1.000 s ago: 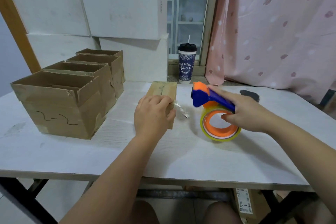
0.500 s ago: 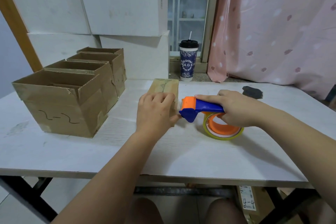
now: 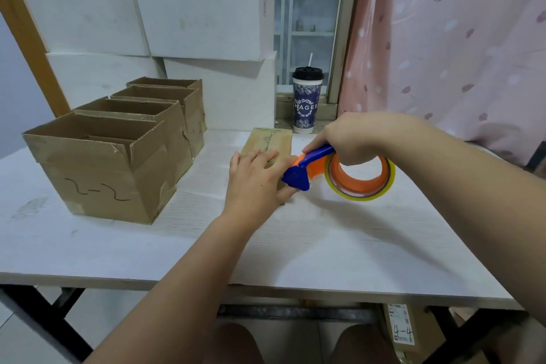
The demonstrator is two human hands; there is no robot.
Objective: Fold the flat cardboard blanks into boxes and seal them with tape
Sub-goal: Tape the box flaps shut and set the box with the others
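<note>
Cardboard boxes (image 3: 97, 168) in a row of four at the left of the table (image 3: 88, 245), folded and standing with tops open, "2-2" scrawled on the nearest; then a smaller box (image 3: 273, 140) mid-table, held down by the left hand (image 3: 257, 183), fingers laid across its top, sealing judged under way. Right hand (image 3: 354, 139) wrapped round the blue-and-orange tape dispenser (image 3: 313, 168), nose touching that box's near right side. Readable elsewhere: "HAGEE" on the cup (image 3: 307, 103) at the back, "4-4" on a label (image 3: 403, 331) under the table.
</note>
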